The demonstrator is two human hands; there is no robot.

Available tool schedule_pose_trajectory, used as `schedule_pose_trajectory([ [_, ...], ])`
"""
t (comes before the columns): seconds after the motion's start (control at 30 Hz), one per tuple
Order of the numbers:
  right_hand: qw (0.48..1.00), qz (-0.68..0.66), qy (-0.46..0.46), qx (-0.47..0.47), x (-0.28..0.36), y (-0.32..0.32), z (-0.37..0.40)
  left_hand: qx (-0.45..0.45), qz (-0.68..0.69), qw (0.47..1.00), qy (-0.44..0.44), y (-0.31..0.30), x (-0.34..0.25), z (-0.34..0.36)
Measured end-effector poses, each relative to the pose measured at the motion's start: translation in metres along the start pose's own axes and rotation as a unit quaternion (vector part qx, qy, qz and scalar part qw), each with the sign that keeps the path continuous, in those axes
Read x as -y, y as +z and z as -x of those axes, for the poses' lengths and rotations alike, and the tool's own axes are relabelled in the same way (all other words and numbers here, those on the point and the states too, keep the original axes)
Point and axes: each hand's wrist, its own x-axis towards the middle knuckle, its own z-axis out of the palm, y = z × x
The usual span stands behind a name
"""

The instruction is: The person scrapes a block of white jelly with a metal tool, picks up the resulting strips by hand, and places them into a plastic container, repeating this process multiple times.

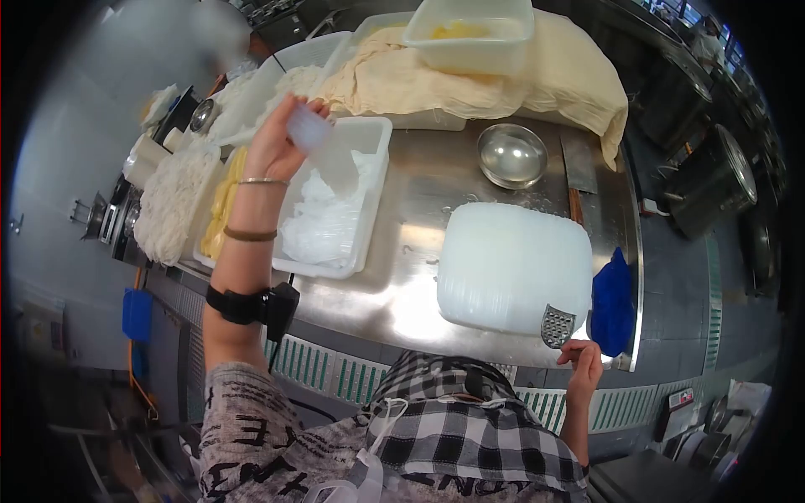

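Note:
My left hand is raised over a white plastic bin, palm tilted and fingers curled around translucent white jelly strips. Part of that strand hangs blurred below the hand. More shredded white jelly lies in the bin. My right hand is closed at the lower end of a perforated metal scraper. That scraper rests against the near right corner of a large, smooth, translucent white jelly block on the steel table.
A metal bowl, a cleaver and a blue cloth lie around the block on the steel table. Bins of white noodles and yellow strips stand left. Behind are cloth-covered trays and a tub.

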Motion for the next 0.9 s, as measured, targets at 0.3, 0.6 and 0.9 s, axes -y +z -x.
schedule_pose_trajectory([
  [0.3,0.999,0.017,0.011,-0.025,0.003,-0.005,-0.003,-0.247,-0.651,0.696,-0.176,-0.231,0.068,-0.008],
  [0.6,0.995,0.024,0.025,-0.088,0.007,-0.018,0.006,0.236,-0.600,0.729,0.230,0.020,0.221,0.009],
  [0.9,0.976,-0.004,0.023,-0.216,0.011,-0.031,0.039,0.589,-0.657,0.430,0.192,0.145,0.365,-0.045],
])
